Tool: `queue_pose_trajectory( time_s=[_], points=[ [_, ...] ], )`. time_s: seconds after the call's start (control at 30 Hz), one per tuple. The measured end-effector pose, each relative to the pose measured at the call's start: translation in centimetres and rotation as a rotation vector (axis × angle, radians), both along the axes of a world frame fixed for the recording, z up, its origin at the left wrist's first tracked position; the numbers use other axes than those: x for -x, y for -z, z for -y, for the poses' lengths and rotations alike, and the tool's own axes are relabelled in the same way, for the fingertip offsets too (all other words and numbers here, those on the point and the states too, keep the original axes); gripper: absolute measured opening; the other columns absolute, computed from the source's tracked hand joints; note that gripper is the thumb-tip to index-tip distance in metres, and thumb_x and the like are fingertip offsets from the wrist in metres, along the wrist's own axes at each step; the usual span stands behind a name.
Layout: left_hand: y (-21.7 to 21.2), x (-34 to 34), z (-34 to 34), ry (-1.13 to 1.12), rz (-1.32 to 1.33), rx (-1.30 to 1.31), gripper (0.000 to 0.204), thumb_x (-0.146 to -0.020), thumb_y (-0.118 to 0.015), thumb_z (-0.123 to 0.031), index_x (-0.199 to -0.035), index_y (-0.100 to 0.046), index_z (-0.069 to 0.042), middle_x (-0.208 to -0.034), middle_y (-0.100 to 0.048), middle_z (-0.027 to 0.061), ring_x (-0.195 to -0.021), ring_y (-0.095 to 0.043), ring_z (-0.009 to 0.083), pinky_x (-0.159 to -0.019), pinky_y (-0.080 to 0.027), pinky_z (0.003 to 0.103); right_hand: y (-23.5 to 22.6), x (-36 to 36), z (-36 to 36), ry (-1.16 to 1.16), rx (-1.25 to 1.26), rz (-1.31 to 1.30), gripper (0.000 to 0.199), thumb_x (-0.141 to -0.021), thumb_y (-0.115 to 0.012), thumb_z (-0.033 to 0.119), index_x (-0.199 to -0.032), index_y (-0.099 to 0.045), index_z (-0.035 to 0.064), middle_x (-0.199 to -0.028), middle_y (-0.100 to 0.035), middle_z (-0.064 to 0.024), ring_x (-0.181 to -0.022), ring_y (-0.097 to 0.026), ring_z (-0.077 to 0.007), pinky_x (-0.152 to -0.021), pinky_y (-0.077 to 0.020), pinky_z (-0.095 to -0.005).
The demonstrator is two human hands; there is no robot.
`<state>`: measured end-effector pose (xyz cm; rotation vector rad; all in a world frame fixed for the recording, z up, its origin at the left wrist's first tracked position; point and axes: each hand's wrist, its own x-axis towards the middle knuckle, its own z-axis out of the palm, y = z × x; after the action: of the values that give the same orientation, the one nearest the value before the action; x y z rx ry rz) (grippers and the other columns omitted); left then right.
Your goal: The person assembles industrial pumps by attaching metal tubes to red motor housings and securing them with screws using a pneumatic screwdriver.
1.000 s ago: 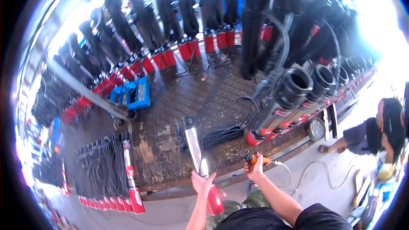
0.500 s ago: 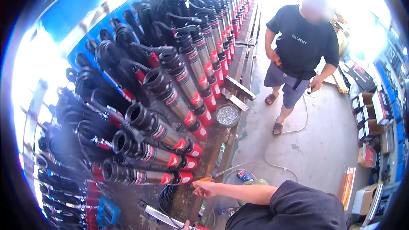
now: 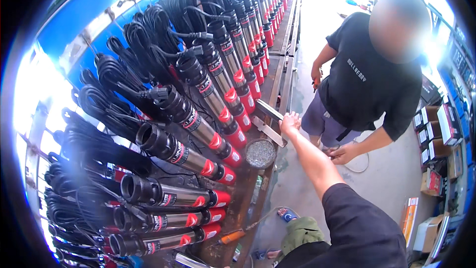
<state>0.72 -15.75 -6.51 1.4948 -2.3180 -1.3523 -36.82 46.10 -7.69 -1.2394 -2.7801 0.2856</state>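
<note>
My right arm reaches far across the bench edge, and my right hand [image 3: 290, 123] is closed on the near end of a narrow metal bar [image 3: 269, 109]. Beside that bar lies a flat metal plate [image 3: 267, 131], close to a round dish [image 3: 260, 153] of small silvery pieces. An orange tool [image 3: 231, 236] lies on the bench near the red ends of the nearest submersible pumps [image 3: 181, 196]. At the lower edge shows part of a silvery tube [image 3: 188, 260]. My left hand is out of view.
Many pumps with coiled black cables [image 3: 106, 77] lean in a long row at left. A person [image 3: 369, 79] in a dark shirt stands at right, close to my forearm, holding something small. A hose runs over the floor [image 3: 292, 178]. Cartons [image 3: 446, 124] line the right side.
My right hand has left the orange tool on the bench and moved forward to the metal bar. My left hand has gone out of view. The other person has come nearer.
</note>
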Motion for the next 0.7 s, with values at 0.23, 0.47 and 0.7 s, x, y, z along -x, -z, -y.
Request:
queue_pose_trajectory(
  time_s=[0.23, 0.47, 0.7],
  points=[
    [-0.3, 2.1, -2.7, 0.020, 0.161, 0.171, 0.096, -0.062, -0.083, -0.020, -0.137, -0.035, 0.015, -0.123, -0.058, 0.0350, -0.115, -0.060, 0.0458, -0.103, -0.046, 0.044, 2.6, 0.1, -5.9, -0.094, 0.029, 0.015, 0.023, -0.076, -0.074, 0.033, -0.093, -0.078, 0.0174, -0.099, -0.074, -0.0063, -0.095, -0.071, -0.0248, -0.073, -0.0586, -0.0379],
    [2.1, 0.7, 0.6, 0.007, 0.124, 0.113, 0.105, -0.065, -0.089, -0.021, -0.141, -0.028, 0.019, -0.131, -0.054, 0.0330, -0.116, -0.060, 0.0392, -0.104, -0.045, 0.040, -1.2, -1.3, -4.3, -0.092, 0.072, -0.101, 0.029, -0.070, -0.087, 0.037, -0.088, -0.079, 0.0165, -0.090, -0.076, -0.0084, -0.088, -0.075, -0.0258, -0.076, -0.0593, -0.0388],
    [1.0, 0.9, 0.0, 0.277, 0.173, 0.308, 0.106, -0.071, -0.086, -0.024, -0.144, -0.022, 0.016, -0.143, -0.034, 0.0350, -0.135, -0.032, 0.0480, -0.116, -0.025, 0.054, -4.7, -2.4, -1.6, 0.302, 1.171, -0.622, 0.019, -0.075, -0.085, 0.021, -0.076, -0.071, 0.0079, -0.065, -0.066, -0.0012, -0.050, -0.060, -0.0156, -0.048, -0.0483, -0.0304]
  ],
)
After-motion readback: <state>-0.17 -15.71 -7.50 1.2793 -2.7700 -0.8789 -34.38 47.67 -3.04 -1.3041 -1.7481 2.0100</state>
